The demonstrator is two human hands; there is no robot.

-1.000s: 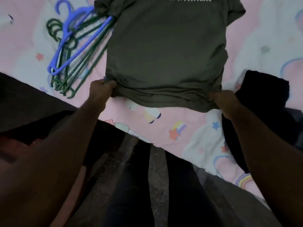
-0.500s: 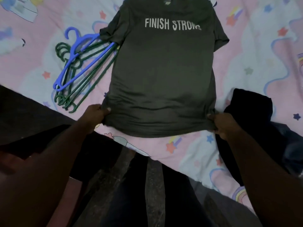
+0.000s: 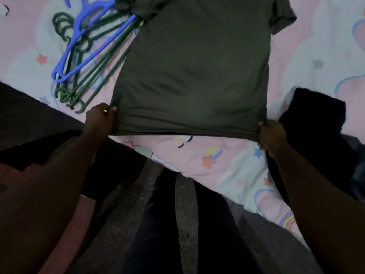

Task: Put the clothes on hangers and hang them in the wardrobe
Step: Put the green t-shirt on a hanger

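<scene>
head view, looking steeply down, close.

One olive t-shirt (image 3: 193, 66), one blue hanger (image 3: 87, 39), one black garment (image 3: 314, 123) — green hangers (image 3: 94, 76) stacked, several, exact number unclear — two hands.

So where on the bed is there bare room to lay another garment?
Bare sheet right of the t-shirt, above the dark clothes pile; a strip below its hem. Left is crowded with hangers.

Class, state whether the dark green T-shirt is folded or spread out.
Spread out: the T-shirt lies flat on the bedsheet, hem corners gripped by left hand and right hand.
</scene>
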